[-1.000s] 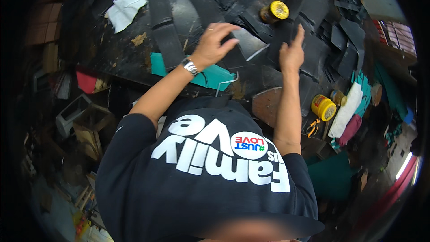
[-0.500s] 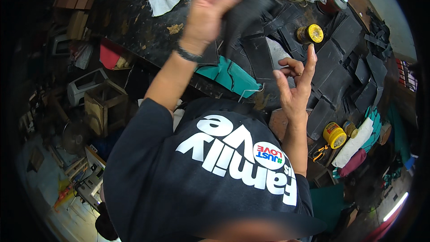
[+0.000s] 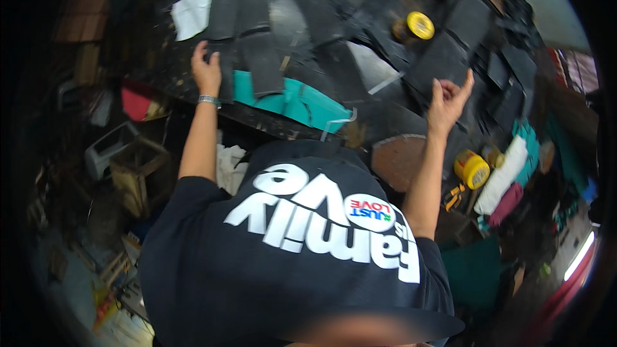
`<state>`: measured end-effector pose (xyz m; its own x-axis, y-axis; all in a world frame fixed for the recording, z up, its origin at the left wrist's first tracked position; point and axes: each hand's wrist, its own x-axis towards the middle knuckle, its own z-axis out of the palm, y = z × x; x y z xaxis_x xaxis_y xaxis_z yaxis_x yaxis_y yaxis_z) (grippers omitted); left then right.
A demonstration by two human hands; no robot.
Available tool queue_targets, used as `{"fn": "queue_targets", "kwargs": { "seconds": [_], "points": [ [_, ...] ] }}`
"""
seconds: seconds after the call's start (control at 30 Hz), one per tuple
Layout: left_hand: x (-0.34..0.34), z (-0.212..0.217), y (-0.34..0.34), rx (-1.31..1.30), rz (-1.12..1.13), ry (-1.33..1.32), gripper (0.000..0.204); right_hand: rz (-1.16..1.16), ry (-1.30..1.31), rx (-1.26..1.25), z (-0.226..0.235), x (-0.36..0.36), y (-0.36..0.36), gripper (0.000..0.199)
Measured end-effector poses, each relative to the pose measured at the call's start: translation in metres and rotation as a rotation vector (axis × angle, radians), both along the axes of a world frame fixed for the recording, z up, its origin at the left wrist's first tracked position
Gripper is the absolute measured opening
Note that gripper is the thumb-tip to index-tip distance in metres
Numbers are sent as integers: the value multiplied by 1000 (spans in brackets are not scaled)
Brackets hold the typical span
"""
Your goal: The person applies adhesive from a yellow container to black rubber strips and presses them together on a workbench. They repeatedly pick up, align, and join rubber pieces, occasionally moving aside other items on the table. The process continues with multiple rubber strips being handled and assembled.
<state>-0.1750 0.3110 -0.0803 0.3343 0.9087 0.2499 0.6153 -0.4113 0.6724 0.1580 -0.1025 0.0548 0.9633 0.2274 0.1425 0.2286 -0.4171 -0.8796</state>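
My left hand (image 3: 207, 72) is at the left part of the dark worktable, its thumb and fingers apart. It is beside the edge of a black flat piece (image 3: 225, 58), and whether it touches that edge I cannot tell. More black rectangular pieces, such as one with a folded look (image 3: 262, 64), lie side by side to its right, partly over a teal sheet (image 3: 302, 106). My right hand (image 3: 448, 108) hovers above other black pieces (image 3: 437, 67) on the right, empty, its index finger stretched out and the others bent.
A white cloth (image 3: 195, 8) lies at the far left. A yellow-lidded tin (image 3: 419, 26) stands among the black pieces. Nearer on the right are a yellow jar (image 3: 472, 169), orange-handled scissors (image 3: 454, 198), a brown board (image 3: 397, 162) and a white cloth roll (image 3: 504, 177).
My left hand has let go of the blurred black piece it held and moved left and nearer. Black pieces now lie beside the white cloth. My right hand has moved slightly nearer.
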Motion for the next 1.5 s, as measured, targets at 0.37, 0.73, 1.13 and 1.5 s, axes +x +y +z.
{"fn": "queue_targets", "kwargs": {
  "seconds": [0.37,0.73,1.13,1.5],
  "points": [
    [46,47,-27,308,7,56,61,-211,-260,-625,-31,35,2,96],
    [181,121,-170,-322,-903,-359,30,-192,-116,-520,-33,39,8,88],
    [270,160,-227,-1739,-953,-645,38,321,-451,-112,64,-32,26,63],
    [109,179,-48,-813,-613,-754,40,687,62,-46,39,-82,41,83]
  ]
}}
